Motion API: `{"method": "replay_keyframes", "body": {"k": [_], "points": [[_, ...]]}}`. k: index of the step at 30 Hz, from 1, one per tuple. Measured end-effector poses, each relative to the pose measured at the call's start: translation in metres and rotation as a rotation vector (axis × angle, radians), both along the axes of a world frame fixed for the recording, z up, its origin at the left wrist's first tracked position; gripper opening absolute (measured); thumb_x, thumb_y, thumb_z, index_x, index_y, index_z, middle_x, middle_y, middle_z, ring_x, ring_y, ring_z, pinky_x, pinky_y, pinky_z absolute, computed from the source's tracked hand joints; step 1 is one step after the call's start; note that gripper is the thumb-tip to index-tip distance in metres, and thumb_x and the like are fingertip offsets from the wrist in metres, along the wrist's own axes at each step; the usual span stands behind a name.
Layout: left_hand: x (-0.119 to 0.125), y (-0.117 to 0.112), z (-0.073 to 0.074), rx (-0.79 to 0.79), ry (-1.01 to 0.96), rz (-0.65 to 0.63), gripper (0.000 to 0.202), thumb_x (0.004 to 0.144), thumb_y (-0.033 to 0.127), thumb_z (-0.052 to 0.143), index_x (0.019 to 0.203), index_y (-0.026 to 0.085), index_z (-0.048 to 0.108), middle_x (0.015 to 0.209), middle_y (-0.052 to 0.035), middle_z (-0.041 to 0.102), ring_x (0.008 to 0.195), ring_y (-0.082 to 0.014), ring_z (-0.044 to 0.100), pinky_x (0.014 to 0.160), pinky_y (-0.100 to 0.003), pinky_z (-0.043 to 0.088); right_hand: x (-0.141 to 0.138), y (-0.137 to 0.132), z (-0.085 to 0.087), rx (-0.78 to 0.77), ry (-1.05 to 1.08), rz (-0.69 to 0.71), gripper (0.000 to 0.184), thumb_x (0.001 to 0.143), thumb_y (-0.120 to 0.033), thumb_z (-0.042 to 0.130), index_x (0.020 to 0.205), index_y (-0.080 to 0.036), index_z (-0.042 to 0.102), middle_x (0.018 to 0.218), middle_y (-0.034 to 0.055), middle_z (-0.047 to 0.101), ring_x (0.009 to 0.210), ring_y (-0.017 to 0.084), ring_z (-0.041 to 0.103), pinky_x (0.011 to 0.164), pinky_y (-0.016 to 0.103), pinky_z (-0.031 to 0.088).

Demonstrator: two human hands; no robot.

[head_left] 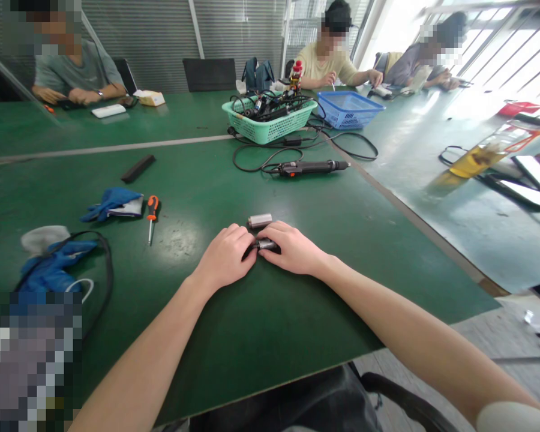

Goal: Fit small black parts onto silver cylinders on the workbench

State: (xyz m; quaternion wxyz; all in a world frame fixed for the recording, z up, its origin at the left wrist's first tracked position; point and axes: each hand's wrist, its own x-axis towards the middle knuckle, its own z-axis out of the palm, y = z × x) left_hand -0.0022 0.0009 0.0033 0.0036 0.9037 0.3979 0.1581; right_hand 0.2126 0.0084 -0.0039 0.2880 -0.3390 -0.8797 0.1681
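Observation:
Close together on the green table (234,372), both of my hands are curled around small parts. My right hand (294,247) grips a small metal cylinder (266,243) with a dark end, held between thumb and fingers. My left hand (227,255) is closed at the cylinder's left end; a dark bit shows between its thumb and fingers, too covered to name. Just beyond my fingertips lies a silver cylindrical piece (260,220) on its side. An orange-and-black screwdriver (152,210) rests to the left of my hands.
A black electric screwdriver (312,168) with a looping cable lies farther back. Behind it stand a green basket (274,129) of cabled tools and a blue basket (351,111). Blue gloves (114,204) and a black bar (138,168) lie left. Several people sit around the table.

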Motion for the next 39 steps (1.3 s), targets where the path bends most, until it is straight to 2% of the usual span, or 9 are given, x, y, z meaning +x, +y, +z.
{"method": "replay_keyframes", "body": {"k": [21,39], "points": [[-0.001,-0.009,-0.003,0.026,-0.032,-0.025,0.011,0.092,0.024,0.051,0.089,0.019,0.06,0.091,-0.0079,0.06,0.091,-0.0243,0.054,0.084,-0.04,0.049,-0.004,-0.009,-0.002,0.038,0.026,-0.025,0.02,0.085,-0.021,0.064,0.105,-0.02,0.066,0.106,0.0091,0.069,0.103,0.025,0.063,0.094,0.038,0.051],[-0.001,-0.034,-0.008,0.057,-0.079,-0.026,0.015,0.087,0.024,0.052,0.091,0.018,0.066,0.092,-0.0089,0.064,0.091,-0.0241,0.056,0.088,-0.04,0.048,-0.008,-0.039,-0.005,0.147,-0.046,-0.049,0.02,0.086,-0.023,0.059,0.104,-0.018,0.066,0.108,0.0101,0.07,0.102,0.026,0.062,0.094,0.038,0.049]]}}
